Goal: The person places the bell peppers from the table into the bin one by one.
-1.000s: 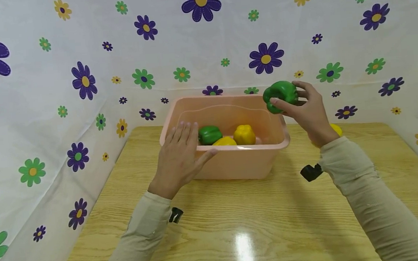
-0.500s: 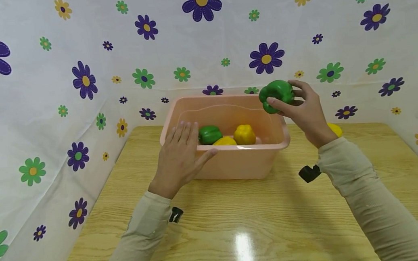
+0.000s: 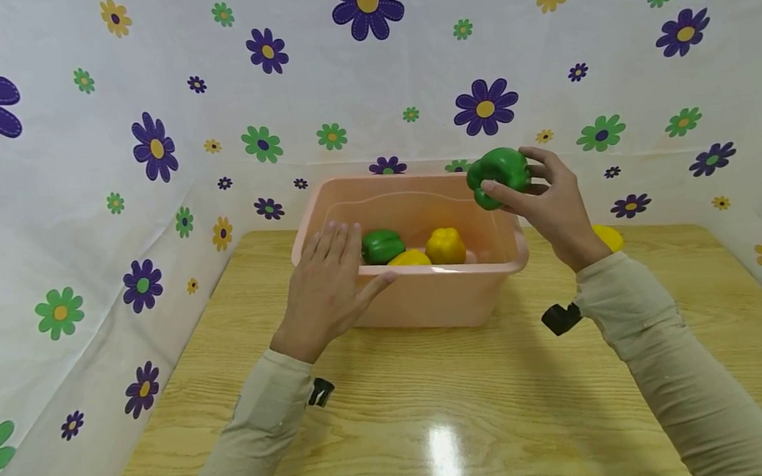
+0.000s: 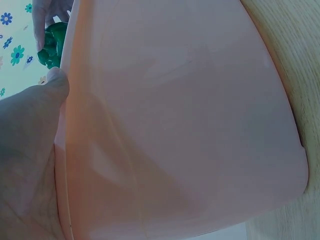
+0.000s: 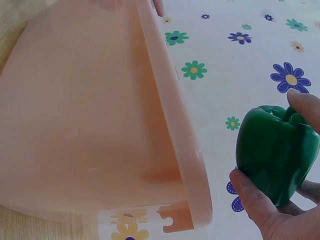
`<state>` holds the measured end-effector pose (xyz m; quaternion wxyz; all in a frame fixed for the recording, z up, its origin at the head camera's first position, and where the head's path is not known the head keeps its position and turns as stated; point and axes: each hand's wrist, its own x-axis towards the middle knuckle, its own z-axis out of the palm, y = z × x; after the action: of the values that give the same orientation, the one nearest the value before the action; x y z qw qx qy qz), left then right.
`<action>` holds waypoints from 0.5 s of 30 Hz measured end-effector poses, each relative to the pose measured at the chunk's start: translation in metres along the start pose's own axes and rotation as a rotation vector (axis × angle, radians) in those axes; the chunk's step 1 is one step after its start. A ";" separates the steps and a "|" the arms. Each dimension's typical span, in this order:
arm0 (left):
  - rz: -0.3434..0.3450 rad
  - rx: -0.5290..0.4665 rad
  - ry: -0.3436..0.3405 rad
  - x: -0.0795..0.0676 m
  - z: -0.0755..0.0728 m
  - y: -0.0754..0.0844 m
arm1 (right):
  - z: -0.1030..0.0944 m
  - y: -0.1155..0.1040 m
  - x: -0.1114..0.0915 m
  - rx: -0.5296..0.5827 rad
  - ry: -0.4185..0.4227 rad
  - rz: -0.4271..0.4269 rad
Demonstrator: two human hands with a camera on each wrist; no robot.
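Observation:
My right hand (image 3: 554, 207) grips a green bell pepper (image 3: 501, 173) between thumb and fingers, held up over the right end of a peach plastic tub (image 3: 425, 297). In the right wrist view the pepper (image 5: 275, 150) hangs beside the tub's rim, its stem end up. My left hand (image 3: 325, 290) lies with straight fingers over the tub's front left rim, thumb along the edge. Inside the tub are another green bell pepper (image 3: 382, 246), a yellow bell pepper (image 3: 446, 246) and a second yellow piece (image 3: 410, 258), partly hidden by the front rim.
A yellow object (image 3: 609, 237) lies on the wooden table (image 3: 392, 399) right of the tub, mostly hidden behind my right wrist. A white cloth with printed flowers (image 3: 409, 66) hangs behind and along the left side of the table.
My right hand has moved slightly left with the green bell pepper, further over the tub. The left hand and the tub have stayed in place.

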<state>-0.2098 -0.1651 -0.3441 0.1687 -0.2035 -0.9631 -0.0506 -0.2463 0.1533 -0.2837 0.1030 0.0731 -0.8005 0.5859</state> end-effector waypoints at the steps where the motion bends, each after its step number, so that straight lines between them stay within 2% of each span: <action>1: 0.000 0.000 -0.003 0.000 0.000 0.000 | 0.000 0.000 0.000 -0.003 -0.002 -0.001; 15: 0.003 0.013 -0.001 0.000 0.001 -0.001 | 0.001 -0.001 0.000 -0.016 -0.005 -0.007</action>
<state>-0.2108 -0.1653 -0.3453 0.1695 -0.2037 -0.9632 -0.0440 -0.2465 0.1519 -0.2828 0.1037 0.0767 -0.8051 0.5789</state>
